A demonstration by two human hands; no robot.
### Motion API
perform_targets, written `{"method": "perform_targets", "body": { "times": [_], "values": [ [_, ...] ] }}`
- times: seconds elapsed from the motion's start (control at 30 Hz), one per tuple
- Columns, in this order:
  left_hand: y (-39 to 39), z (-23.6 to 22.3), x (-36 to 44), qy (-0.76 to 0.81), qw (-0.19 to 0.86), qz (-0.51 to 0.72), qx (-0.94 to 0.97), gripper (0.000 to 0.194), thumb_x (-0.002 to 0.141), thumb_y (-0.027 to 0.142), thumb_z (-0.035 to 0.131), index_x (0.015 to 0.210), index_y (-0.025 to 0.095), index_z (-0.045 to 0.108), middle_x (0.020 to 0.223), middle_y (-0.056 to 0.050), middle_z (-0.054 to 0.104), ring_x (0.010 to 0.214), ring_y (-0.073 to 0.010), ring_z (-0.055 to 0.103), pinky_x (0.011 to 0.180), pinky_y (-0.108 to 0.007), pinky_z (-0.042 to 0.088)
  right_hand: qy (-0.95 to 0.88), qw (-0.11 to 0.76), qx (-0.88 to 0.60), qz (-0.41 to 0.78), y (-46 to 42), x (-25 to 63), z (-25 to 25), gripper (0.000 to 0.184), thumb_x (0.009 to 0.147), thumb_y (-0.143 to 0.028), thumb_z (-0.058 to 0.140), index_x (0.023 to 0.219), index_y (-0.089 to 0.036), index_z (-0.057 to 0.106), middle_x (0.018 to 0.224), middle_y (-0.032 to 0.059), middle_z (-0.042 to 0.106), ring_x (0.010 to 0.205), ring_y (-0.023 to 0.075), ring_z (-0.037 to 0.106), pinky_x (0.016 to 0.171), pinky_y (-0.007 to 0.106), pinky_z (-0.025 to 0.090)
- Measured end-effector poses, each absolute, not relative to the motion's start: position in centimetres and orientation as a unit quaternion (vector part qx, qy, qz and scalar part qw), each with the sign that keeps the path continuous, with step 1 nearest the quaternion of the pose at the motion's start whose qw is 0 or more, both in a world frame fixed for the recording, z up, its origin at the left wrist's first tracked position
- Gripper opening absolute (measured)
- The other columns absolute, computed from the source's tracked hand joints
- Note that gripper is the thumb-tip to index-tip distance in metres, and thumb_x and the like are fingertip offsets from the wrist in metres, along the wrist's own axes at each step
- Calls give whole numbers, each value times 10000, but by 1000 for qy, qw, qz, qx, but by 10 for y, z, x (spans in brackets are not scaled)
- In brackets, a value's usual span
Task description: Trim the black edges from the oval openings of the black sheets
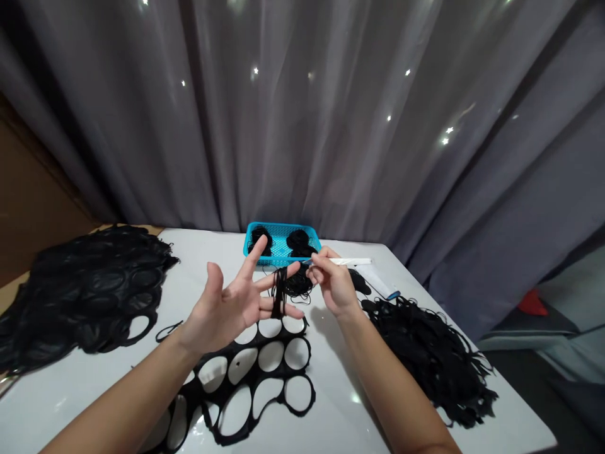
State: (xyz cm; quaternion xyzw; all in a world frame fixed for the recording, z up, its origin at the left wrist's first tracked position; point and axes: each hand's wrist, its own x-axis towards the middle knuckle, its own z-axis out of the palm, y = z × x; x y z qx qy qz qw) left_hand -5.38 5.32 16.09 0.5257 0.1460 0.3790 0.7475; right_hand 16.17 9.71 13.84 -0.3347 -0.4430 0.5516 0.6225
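Two bare forearms (118, 410) (392, 384) rise from the bottom edge of the view towards the middle of a glossy white worktop (331, 378). The left hand (227, 309) is raised, palm towards the camera, its fingers (250, 258) spread wide apart. A tangled hank of thin black thread (278, 291) is wrapped across those fingers, and more of it hangs in a loose bunch behind them.

The right hand (333, 284) is just beside it at about 1 o'clock, its thumb and forefinger pinched together on a slim white stick (350, 260) with a blue tip. Its other fingers are curled loosely.

Directly below the left hand, at 6 o'clock, lies a flat black sheet of cut-out fabric netting (250, 391) with rows of round holes. A large, dark heap of similar looped black material (85, 296) sits at 9 o'clock, and a smaller, stringy black pile (430, 353) sits at 4 o'clock. At 12 o'clock, a rectangular turquoise plastic mesh basket (282, 243) holds two round black bundles (261, 241) (299, 243). A white tube with a blue end (378, 282) lies at 2 o'clock. Behind the worktop hangs a pleated grey curtain (302, 113).
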Motion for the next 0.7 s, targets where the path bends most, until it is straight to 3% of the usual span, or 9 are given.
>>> {"method": "perform_targets", "body": {
  "times": [0.07, 0.13, 0.2, 0.27, 0.33, 0.53, 0.7],
  "values": [
    [52, 154, -56, 137, 693, 385, 594, 1012, 744, 970, 306, 1577, 504, -29, 1570, -113, 438, 1167, -360, 639, 1020, -574, 392, -461, 607, -360, 538, 95, 161, 137, 383, 839, -545, 713, 685, -228, 563, 453, -56, 486, 464, 120, 453, 557, 274, 396],
    [51, 148, -58, 162, 595, 377, 691, 977, 792, 932, 285, 1590, 464, -27, 1593, -103, 411, 1321, -380, 527, 1091, -570, 332, -482, 601, -368, 521, 91, 159, 136, 424, 883, -651, 623, 883, -228, 657, 533, -22, 604, 516, 154, 554, 607, 296, 454],
    [53, 145, -59, 200, 455, 333, 801, 929, 808, 888, 396, 1594, 450, 165, 1596, -83, 416, 1404, -411, 420, 1151, -576, 250, -501, 601, -352, 513, 86, 158, 137, 476, 894, -707, 568, 967, -243, 648, 631, 5, 684, 612, 187, 641, 709, 333, 505],
    [55, 144, -58, 218, 314, 268, 884, 872, 774, 819, 589, 1535, 452, 375, 1603, -66, 409, 1438, -459, 345, 1177, -605, 182, -519, 596, -332, 515, 80, 157, 141, 490, 896, -733, 537, 864, -248, 599, 697, 22, 721, 696, 205, 679, 792, 358, 515],
    [58, 145, -56, 209, 219, 229, 925, 868, 729, 752, 715, 1498, 451, 447, 1612, -61, 394, 1460, -499, 282, 1174, -643, 155, -543, 576, -328, 516, 73, 157, 147, 527, 902, -743, 509, 746, -240, 529, 743, 38, 737, 743, 209, 680, 827, 364, 509],
    [54, 146, -51, 198, 131, 214, 948, 871, 750, 661, 774, 1516, 419, 436, 1598, -75, 414, 1492, -524, 189, 1151, -709, 163, -616, 508, -360, 483, 56, 156, 162, 503, 891, -708, 567, 763, -225, 618, 901, 67, 723, 862, 226, 644, 820, 352, 483],
    [49, 145, -50, 202, 144, 218, 944, 732, 759, 645, 775, 1395, 324, 604, 1478, -101, 539, 1488, -518, 214, 1175, -702, 138, -686, 454, -377, 426, 48, 155, 164, 485, 786, -478, 803, 644, -236, 407, 946, 42, 712, 842, 223, 577, 813, 370, 442]
  ]
}}
